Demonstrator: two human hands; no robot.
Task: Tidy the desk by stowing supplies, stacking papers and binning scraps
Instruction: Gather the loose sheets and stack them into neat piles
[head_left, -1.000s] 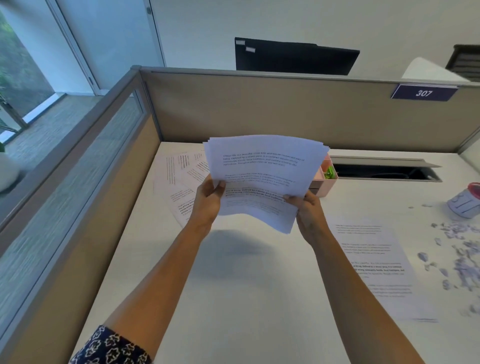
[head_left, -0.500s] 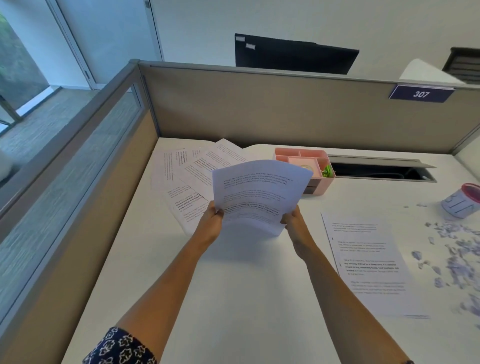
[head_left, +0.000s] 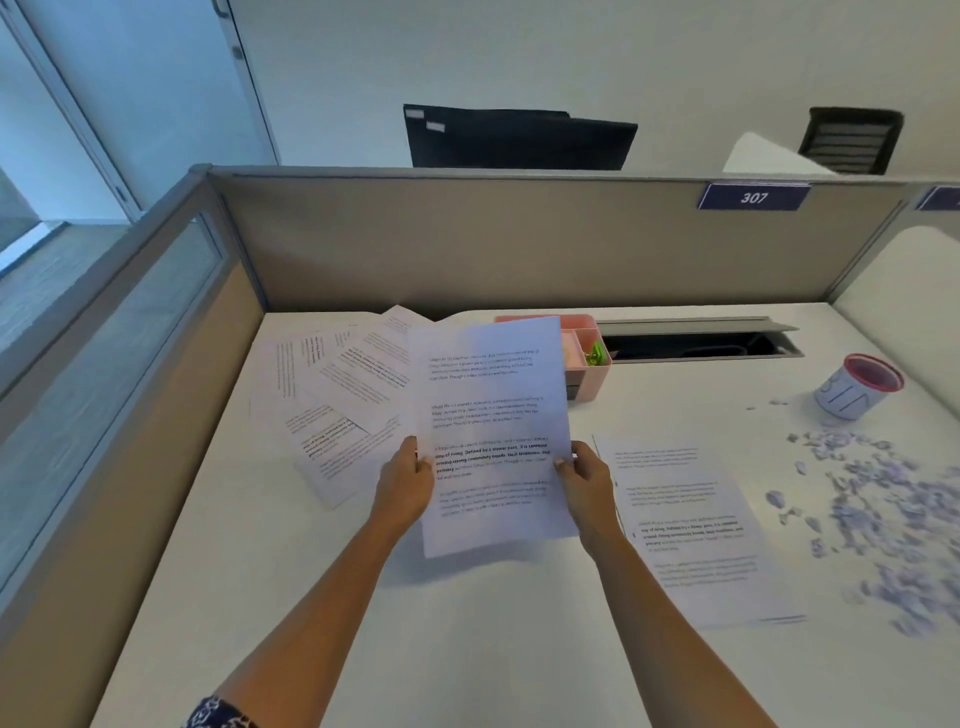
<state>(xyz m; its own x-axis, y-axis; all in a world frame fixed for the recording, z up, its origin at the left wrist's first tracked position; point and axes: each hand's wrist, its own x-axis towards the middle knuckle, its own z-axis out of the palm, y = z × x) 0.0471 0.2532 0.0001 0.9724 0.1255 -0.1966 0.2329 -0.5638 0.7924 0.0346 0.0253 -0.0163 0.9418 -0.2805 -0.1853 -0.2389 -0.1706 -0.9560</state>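
Desk: white, partition tagged 307 | scraps right | left hand, right hand pinching paper stack

Organizer behind papers; scraps right.

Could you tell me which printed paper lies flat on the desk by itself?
The single sheet between the right hand and the scraps. The others: a fanned pile at back left, and the stack the left hand and right hand grip.
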